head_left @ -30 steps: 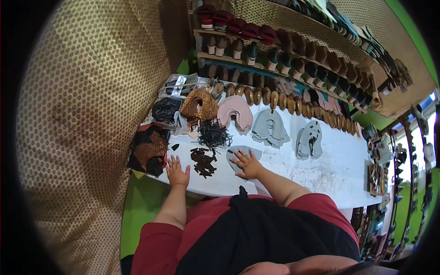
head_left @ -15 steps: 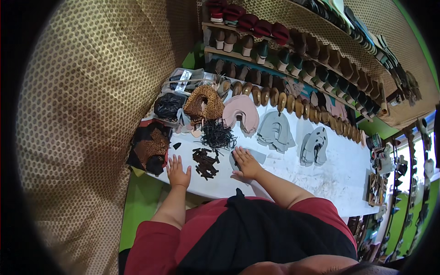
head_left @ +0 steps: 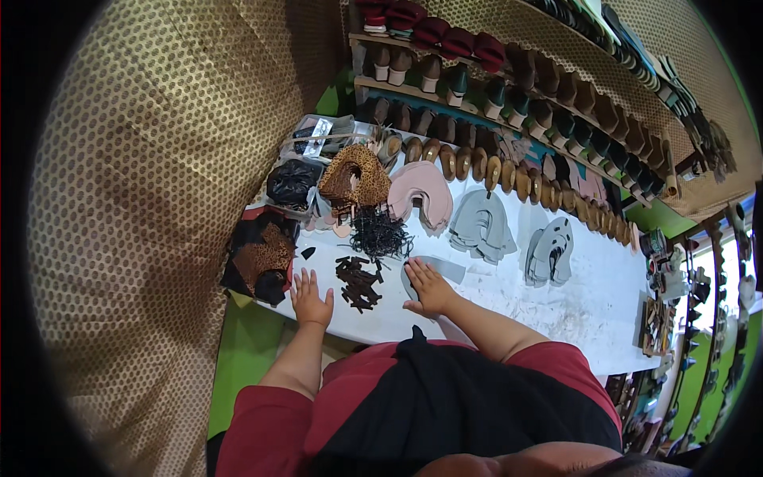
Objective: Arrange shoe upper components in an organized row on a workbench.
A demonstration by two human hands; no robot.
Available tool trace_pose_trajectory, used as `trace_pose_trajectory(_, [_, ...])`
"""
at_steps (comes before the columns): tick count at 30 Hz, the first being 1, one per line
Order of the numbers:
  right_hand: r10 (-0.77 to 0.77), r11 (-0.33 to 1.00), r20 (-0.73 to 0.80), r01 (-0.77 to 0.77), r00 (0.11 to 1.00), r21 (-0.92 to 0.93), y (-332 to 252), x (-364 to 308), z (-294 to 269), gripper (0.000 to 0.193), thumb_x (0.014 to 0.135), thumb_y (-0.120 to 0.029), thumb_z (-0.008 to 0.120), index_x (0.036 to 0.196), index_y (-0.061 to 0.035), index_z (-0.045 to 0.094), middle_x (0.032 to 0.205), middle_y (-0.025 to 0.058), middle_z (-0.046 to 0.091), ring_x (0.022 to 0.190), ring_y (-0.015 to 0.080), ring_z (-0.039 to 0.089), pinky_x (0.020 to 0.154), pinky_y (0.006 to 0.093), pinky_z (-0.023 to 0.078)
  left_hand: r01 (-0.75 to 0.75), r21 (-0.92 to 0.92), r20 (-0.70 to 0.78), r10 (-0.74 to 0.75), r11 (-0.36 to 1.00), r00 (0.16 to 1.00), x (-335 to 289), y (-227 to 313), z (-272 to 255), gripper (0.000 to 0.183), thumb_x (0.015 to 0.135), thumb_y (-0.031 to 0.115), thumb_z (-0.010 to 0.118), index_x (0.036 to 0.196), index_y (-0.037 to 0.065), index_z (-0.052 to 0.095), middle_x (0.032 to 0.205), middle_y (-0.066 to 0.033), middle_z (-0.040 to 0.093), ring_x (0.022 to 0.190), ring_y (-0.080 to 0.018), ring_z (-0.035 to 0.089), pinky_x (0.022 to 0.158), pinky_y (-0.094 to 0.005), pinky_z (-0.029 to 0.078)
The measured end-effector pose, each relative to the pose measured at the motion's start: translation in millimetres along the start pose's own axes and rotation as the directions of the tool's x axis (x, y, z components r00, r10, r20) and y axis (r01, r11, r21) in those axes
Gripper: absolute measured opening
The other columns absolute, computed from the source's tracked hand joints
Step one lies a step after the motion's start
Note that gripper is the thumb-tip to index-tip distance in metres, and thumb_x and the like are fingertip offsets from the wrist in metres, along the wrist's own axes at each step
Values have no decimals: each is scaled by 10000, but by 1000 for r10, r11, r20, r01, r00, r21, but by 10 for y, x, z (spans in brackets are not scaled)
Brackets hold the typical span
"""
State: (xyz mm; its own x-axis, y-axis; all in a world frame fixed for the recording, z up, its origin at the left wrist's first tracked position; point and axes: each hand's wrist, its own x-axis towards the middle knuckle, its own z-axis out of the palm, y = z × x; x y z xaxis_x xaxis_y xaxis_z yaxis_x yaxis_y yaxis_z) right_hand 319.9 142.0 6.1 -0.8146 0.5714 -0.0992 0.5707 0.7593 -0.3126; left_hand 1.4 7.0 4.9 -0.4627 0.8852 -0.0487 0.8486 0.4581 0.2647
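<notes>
My left hand lies flat on the white table with its fingers spread, holding nothing. Just beyond its fingertips is a small black scrap. My right hand rests open, palm down, on a curved grey shoe-upper piece and covers part of it. Between the hands lies a pile of short dark brown strips. Farther back is a tangle of thin black strips. Black and leopard-print pieces are heaped left of my left hand.
Stacks of leopard-print, pink and grey curved pieces stand across the table. Another grey stack sits farther right. Brown shoe lasts line the back edge, below shelves of shoes. A patterned curtain hangs at the left.
</notes>
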Motion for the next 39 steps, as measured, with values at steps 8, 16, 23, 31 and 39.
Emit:
trace_pose_trajectory(8, [59,998,-36,-59,998,-3,-28,131,-54,996,907,-634,517,1550,46,176,1621,263,162,1521,388,131,1232,473,128,2,8,-17,-2,1000,1000,7,-44,41,756,891,424,614,1527,95,371,1630,-134,266,1521,-325,185,1222,-512,109])
trace_pose_trajectory(16, [130,991,-2,-130,992,10,-85,229,9,976,910,-613,507,1560,31,168,1627,249,163,1527,383,114,1233,482,105,1,8,-12,-1,1000,1000,-6,-24,12,737,899,380,614,1527,85,365,1629,-148,262,1519,-340,185,1218,-511,123])
trace_pose_trajectory(23, [143,990,-3,-143,990,-12,-159,246,-45,964,917,-619,493,1560,27,178,1626,243,173,1529,374,108,1232,485,100,-11,0,-36,11,1000,999,0,-44,27,756,886,416,619,1527,98,372,1624,-140,277,1515,-328,201,1225,-508,104])
trace_pose_trajectory(31, [147,989,-27,-148,989,-8,-196,224,-26,989,902,-636,510,1553,35,189,1623,242,181,1527,377,112,1233,486,98,-22,7,-52,22,1000,998,16,-48,28,752,886,415,617,1523,94,378,1618,-144,289,1512,-336,207,1221,-513,119])
trace_pose_trajectory(39, [120,993,-32,-120,992,19,-219,161,-1,984,903,-626,513,1548,44,190,1624,255,163,1522,394,118,1229,497,101,-21,-2,-26,21,1000,999,2,-24,9,740,891,376,622,1525,91,368,1626,-149,266,1515,-346,193,1216,-520,125])
